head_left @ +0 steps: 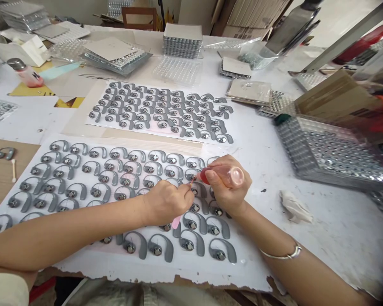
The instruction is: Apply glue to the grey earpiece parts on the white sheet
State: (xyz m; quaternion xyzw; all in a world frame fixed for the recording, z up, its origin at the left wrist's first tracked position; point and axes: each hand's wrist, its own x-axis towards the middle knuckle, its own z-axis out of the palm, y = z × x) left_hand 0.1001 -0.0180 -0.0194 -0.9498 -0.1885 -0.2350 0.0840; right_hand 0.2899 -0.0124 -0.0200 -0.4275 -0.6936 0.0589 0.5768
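My left hand (169, 202) is closed around a thin tool with a flat pink end (176, 222); its narrow tip points up towards the bottle's nozzle, and its exact kind is hidden by my fingers. My right hand (231, 187) grips a small squeeze bottle (226, 175) of reddish liquid, tilted with its nozzle down and left. Both tips meet over one of the grey ear-hook pieces (191, 175). Rows of similar grey ear hooks (158, 250), each with a round metallic part, lie on the white sheet (92, 263) beneath my hands.
A second sheet of ear hooks (161, 108) lies farther back. Stacked plastic trays (182, 40) stand behind it, and a large tray stack (338, 148) is at right. A crumpled tissue (295, 207), a cotton swab (13, 171) and a pink-bottomed bottle (25, 73) are also on the table.
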